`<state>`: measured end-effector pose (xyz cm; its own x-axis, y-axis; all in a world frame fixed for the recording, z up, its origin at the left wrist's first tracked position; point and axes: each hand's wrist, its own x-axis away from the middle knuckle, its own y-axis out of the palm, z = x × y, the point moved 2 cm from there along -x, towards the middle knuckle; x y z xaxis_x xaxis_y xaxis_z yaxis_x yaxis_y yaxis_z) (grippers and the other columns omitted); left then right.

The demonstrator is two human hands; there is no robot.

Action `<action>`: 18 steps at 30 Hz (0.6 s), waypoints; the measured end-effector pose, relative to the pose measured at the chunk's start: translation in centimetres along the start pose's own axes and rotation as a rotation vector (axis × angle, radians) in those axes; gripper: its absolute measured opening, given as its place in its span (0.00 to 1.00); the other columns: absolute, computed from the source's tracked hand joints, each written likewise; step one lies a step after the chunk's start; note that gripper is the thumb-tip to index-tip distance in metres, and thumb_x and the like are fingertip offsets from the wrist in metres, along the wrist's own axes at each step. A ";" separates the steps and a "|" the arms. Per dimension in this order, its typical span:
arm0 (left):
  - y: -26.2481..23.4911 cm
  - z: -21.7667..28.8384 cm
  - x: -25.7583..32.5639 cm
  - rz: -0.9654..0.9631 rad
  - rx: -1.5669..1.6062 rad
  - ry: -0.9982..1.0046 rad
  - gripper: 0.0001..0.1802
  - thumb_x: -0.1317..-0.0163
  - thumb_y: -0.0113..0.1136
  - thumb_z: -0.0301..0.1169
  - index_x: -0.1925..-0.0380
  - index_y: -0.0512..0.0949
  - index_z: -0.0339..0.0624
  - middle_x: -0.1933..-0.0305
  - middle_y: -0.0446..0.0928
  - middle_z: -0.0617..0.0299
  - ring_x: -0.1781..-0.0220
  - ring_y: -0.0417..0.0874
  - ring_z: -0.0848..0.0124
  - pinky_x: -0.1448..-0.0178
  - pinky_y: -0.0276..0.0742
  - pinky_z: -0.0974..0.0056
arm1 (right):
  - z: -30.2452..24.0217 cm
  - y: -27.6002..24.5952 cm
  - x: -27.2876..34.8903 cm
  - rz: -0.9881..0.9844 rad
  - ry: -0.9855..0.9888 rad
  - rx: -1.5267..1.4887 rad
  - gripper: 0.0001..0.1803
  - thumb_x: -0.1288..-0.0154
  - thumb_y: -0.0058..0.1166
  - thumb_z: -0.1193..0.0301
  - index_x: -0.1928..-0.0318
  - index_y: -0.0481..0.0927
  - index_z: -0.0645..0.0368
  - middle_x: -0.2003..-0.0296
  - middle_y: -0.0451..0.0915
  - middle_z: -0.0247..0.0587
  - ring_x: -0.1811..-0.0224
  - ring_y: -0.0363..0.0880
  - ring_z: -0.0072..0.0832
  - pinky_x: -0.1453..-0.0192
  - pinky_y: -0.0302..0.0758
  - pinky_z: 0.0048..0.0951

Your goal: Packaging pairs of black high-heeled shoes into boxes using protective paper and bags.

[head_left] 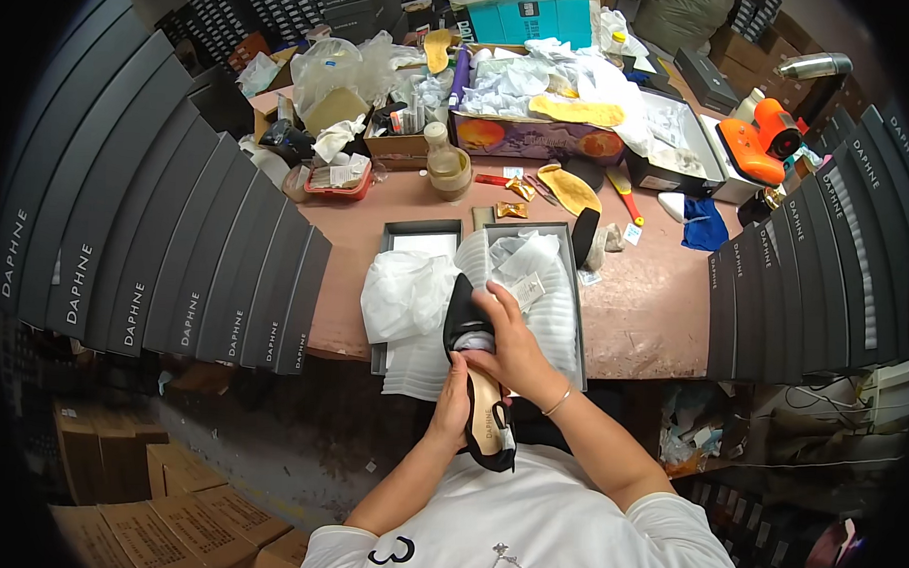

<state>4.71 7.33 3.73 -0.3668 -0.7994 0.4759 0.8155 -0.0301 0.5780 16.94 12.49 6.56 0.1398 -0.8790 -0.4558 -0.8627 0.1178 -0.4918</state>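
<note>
White shirt point(556, 518) closest, both hands point(453, 409) point(519, 348) holding a black shoe point(463, 309)

Forearms point(612, 442) angled inward; left hand point(452, 412) held nearer chest, curled; right hand point(517, 348) held farther forward, curled.

Your workbench point(643, 331) has a pinkish-brown top with a worn front edge; the top is brightly lit, the space beneath it darker. On your left, the grey floor point(309, 439) carries small scattered scraps, with brown cartons point(166, 529) grouped near you. A left row of dark grey boxes point(176, 244) and a matching right row point(816, 267) flank your position. Beyond the bench you face more stacked dark boxes point(354, 5), a bulging olive sack point(689, 22) and, right of it, further cartons point(748, 54).
</note>
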 end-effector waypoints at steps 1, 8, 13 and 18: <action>-0.3 -0.4 0.4 -0.012 -0.002 -0.034 0.38 0.33 0.26 0.64 0.56 0.72 0.40 0.70 0.77 0.56 0.71 0.81 0.69 0.65 0.79 0.67 | 0.5 -0.3 0.4 -0.076 0.078 -0.125 0.39 0.54 0.68 0.69 0.40 0.66 0.60 0.59 0.76 0.52 0.54 0.76 0.50 0.49 0.73 0.38; -0.2 1.0 -1.0 -0.079 -0.084 0.066 0.31 0.28 0.35 0.55 0.54 0.72 0.36 0.71 0.77 0.58 0.71 0.79 0.71 0.66 0.76 0.67 | -2.0 -1.5 -3.9 -0.363 0.160 -0.156 0.44 0.47 0.65 0.68 0.31 0.58 0.59 0.46 0.72 0.56 0.45 0.74 0.44 0.40 0.68 0.32; -1.7 4.1 -2.0 -0.456 0.812 0.043 0.28 0.31 0.48 0.47 0.41 0.63 0.35 0.72 0.70 0.60 0.77 0.71 0.74 0.73 0.66 0.70 | -4.3 -4.9 -3.0 -0.279 0.080 -0.374 0.44 0.46 0.68 0.62 0.33 0.60 0.59 0.43 0.70 0.47 0.50 0.74 0.34 0.50 0.73 0.32; -1.8 4.4 -2.7 -0.692 1.123 -0.159 0.25 0.32 0.48 0.31 0.39 0.58 0.31 0.64 0.68 0.55 0.72 0.75 0.70 0.70 0.69 0.69 | -5.3 -4.1 2.4 -0.407 0.187 -0.516 0.24 0.43 0.65 0.71 0.45 0.75 0.63 0.59 0.80 0.39 0.62 0.79 0.23 0.59 0.75 0.24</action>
<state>2.31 12.22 4.32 -0.6646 -0.7392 -0.1092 -0.3418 0.1708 0.9241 18.30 7.45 11.41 0.4562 -0.8770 -0.1507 -0.8868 -0.4339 -0.1590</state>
